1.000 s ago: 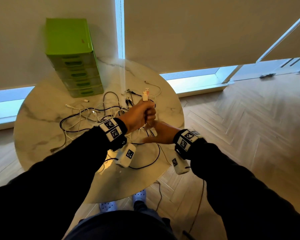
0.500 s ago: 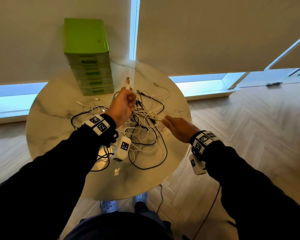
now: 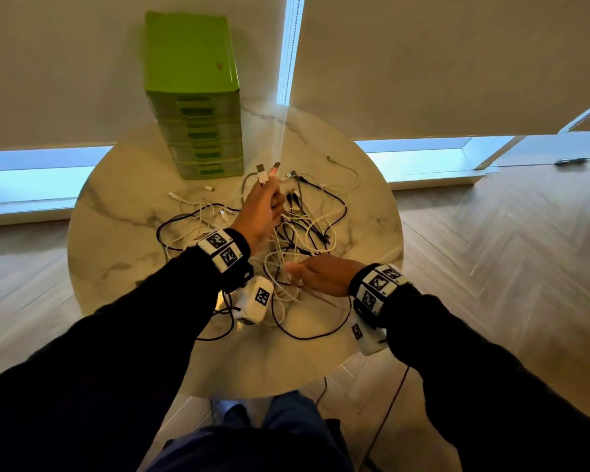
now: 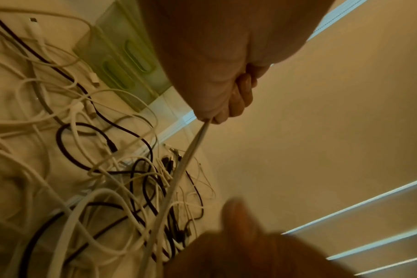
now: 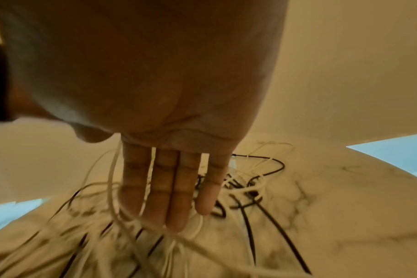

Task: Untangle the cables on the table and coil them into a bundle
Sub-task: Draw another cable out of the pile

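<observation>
A tangle of white and black cables point(image 3: 300, 233) lies across the middle of the round marble table point(image 3: 116, 233). My left hand point(image 3: 263, 206) is raised over the far part of the tangle and grips white cables, their USB plugs point(image 3: 261, 172) sticking up out of the fist. In the left wrist view a taut cable point(image 4: 191, 152) runs from that fist point(image 4: 226, 105) down into the cables point(image 4: 95, 169). My right hand point(image 3: 317, 274) is flat with straight fingers point(image 5: 174, 191) among white strands point(image 5: 112, 188) at the near side of the tangle point(image 5: 245, 190).
A green drawer unit point(image 3: 193, 97) stands at the table's far edge, just behind the left hand. Beyond it are a wall with roller blinds and a low window strip. Wooden floor surrounds the table; a cable point(image 3: 385, 417) trails down by my legs.
The left fist has moved away from me with the plugs it holds. The right hand has left the left fist, swung right, then come down flat onto the near strands.
</observation>
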Demonstrator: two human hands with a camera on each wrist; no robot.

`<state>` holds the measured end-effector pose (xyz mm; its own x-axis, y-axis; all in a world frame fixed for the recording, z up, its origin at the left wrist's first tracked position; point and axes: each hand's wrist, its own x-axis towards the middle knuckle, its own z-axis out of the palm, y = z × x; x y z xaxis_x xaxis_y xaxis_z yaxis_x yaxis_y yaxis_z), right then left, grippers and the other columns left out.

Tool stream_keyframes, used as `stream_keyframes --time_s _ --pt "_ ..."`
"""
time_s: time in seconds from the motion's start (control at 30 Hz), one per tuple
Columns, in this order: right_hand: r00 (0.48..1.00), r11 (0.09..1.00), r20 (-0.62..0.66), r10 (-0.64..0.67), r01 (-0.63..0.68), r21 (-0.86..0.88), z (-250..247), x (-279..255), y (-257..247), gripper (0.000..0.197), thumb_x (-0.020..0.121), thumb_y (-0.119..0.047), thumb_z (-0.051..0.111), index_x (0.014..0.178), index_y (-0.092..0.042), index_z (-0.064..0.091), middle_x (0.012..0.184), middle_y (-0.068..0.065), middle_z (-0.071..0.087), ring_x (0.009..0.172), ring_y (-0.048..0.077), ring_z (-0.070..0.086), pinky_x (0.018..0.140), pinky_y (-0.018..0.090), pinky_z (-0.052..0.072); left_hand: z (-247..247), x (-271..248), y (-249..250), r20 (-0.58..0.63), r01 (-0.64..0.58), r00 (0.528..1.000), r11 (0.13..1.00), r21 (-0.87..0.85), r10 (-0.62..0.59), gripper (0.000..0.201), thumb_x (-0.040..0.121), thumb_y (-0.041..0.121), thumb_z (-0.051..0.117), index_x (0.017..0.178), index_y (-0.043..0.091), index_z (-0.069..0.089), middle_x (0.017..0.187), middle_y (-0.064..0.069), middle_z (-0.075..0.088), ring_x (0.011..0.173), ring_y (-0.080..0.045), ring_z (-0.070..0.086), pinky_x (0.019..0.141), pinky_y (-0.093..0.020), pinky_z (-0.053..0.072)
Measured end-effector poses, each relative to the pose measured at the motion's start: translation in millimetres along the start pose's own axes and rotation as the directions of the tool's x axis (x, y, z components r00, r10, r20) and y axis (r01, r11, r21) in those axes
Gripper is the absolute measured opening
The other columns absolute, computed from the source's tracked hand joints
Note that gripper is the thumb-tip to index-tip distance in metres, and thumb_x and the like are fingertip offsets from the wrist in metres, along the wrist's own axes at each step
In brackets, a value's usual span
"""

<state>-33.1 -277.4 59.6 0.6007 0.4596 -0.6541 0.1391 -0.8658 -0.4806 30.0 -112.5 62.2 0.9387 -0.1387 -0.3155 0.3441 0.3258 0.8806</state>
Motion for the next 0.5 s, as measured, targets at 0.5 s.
stream_keyframes --time_s 0.5 --pt "0.900 0.965 -0.359 0.245 -0.261 0.004 -91 174 78 0.037 0.101 -0.033 0.048 0.120 -0.002 0.056 0.122 0.020 0.061 0.112 0.037 0.058 0.076 0.031 0.037 -5 59 -18 -0.133 0.068 0.989 0.997 0.041 -0.062 0.038 0.108 0.041 0.036 0.076 0.021 0.043 0.065 0.003 0.022 0.055 -0.010 0.019 0.052 -0.027 0.016"
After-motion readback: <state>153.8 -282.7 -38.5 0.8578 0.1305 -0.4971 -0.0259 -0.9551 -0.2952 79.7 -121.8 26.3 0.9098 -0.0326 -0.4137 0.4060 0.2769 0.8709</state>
